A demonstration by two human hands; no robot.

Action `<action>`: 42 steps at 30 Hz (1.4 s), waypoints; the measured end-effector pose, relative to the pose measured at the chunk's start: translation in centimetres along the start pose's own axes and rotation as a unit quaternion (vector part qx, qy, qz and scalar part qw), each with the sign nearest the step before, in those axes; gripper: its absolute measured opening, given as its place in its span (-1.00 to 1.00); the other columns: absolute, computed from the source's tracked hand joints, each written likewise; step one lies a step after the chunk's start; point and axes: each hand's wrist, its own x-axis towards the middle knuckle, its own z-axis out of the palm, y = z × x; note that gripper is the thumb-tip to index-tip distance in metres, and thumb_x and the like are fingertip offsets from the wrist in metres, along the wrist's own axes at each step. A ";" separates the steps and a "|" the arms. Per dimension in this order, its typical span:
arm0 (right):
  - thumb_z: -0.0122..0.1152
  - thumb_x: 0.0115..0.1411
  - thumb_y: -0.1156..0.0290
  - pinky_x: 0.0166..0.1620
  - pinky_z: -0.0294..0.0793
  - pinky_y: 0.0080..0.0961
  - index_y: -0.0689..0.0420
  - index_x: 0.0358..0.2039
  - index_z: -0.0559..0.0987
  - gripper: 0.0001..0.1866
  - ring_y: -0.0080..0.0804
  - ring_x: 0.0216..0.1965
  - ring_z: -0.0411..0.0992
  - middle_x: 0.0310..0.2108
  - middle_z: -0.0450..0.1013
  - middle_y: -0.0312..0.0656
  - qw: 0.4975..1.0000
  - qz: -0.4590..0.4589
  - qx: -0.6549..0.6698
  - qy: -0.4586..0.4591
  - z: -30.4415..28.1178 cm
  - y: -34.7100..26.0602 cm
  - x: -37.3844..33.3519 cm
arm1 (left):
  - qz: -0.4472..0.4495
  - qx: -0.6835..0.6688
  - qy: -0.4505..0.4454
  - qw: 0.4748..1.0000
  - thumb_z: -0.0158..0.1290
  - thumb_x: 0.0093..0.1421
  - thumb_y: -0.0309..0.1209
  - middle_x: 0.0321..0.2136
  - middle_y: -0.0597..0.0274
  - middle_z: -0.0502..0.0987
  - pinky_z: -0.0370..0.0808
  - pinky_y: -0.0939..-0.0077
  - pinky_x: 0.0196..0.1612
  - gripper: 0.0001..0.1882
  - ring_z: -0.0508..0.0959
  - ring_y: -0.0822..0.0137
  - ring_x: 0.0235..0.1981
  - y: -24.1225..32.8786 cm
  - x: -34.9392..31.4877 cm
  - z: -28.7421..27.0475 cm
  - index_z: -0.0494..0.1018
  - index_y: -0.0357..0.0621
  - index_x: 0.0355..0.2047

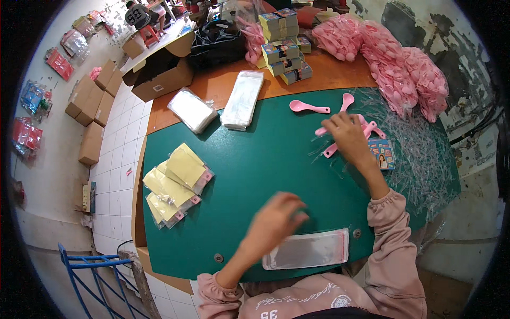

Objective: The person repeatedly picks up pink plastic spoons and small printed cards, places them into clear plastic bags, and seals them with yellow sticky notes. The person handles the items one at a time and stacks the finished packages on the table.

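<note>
My right hand (348, 139) is over a small group of pink plastic spoons on the green table, its fingers curled down onto a pink spoon (320, 131) whose end sticks out beside the fingertips. The hand hides part of the group. Another pink spoon (311, 107) lies apart to the left, and one more spoon (346, 100) lies just beyond the hand. By my right wrist is a blue printed card pack (383, 154). My left hand (275, 220), smeared by motion, hovers above the near table, close to a stack of clear plastic sleeves (308, 250).
Filled bags with yellow cards (178, 183) lie at the left. Two stacks of clear bags (241, 101) stand at the back, near an open carton (162, 74) and card stacks (281, 50). Bagged pink spoons (388, 58) and loose clear wrappers (409, 154) fill the right side.
</note>
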 end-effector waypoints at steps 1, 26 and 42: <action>0.08 -0.06 0.48 -0.15 0.28 -0.35 0.08 -0.34 0.47 -0.80 -0.36 -0.23 0.31 -0.37 0.34 -0.29 0.998 0.041 0.037 0.035 -1.4 0.1 0.2 | 0.039 -0.008 -0.058 0.997 0.10 -0.02 -0.39 -0.32 0.05 0.43 0.42 0.31 -0.22 -0.76 0.46 0.10 -0.24 0.5 -0.2 1.9 0.44 -0.13 -0.30; 0.13 0.02 0.46 -0.37 0.34 -0.61 0.23 -0.45 0.46 -0.89 -0.54 -0.49 0.37 -0.53 0.41 -0.26 0.847 0.163 0.504 -0.045 -5.2 2.2 -2.4 | 0.031 -0.100 -0.167 0.980 0.07 0.01 -0.42 -0.51 0.19 0.44 0.42 0.36 -0.43 -0.85 0.50 0.20 -0.48 0.7 -0.5 5.1 0.40 -0.13 -0.38; -0.04 0.17 0.48 -0.49 0.35 -0.62 0.27 -0.37 0.47 -0.86 -0.52 -0.57 0.39 -0.49 0.35 -0.19 0.820 0.282 0.476 0.145 -10.3 -3.6 -4.8 | -0.219 -0.474 -0.090 0.848 -0.06 0.13 -0.56 -0.36 0.06 0.52 0.45 0.57 -0.27 -0.81 0.52 0.39 -0.29 -1.3 -0.3 2.7 0.18 -0.16 -0.26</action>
